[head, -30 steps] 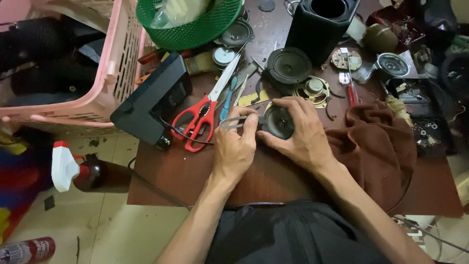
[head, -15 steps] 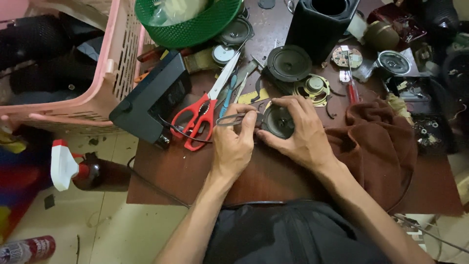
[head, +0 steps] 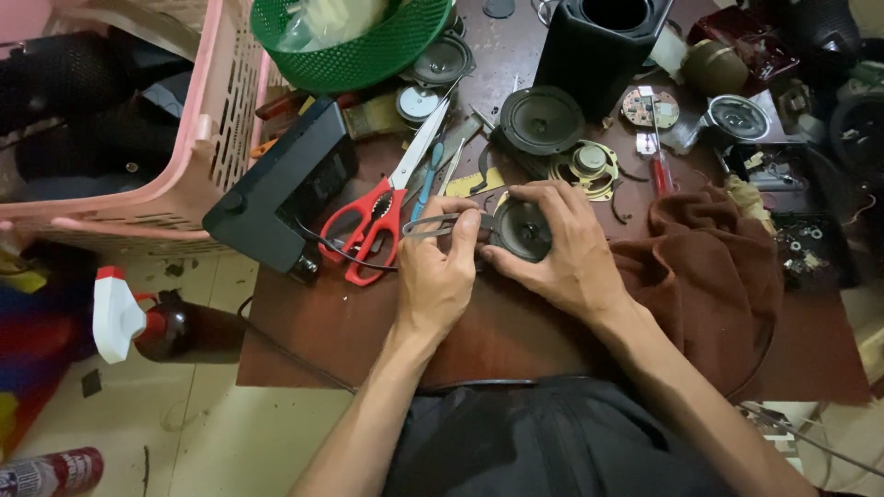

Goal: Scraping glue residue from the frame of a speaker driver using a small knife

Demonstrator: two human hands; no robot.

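- the person is working on a small round black speaker (head: 521,230) that sits on the dark brown wooden table (head: 313,322), right in front of them.
- the step in hand looks like picking at the speaker's left edge with thin grey metal tweezers (head: 442,224).
- i think the next move needs a slow, steady hand, so the tweezer tips land on the right tiny spot and do not poke the soft cone.
- the left hand (head: 440,276) is curled up, with its fingers pinching the tweezers. the tweezer tips point right, at the rim of the speaker.
- the right hand (head: 564,253) is cupped over the speaker. its fingers bend around the top and right side and hold it still. part of the speaker is hidden under that hand.
- just left of the tweezers lie scissors with red handles (head: 382,216).
- a black box-shaped device (head: 281,189) sits further left, near a pink plastic basket (head: 198,138).
- a brown cloth (head: 709,276) lies bunched up to the right of the right hand.
- a bigger round black speaker (head: 540,120) rests just above the hands, and a green mesh bowl (head: 350,41) is at the top.
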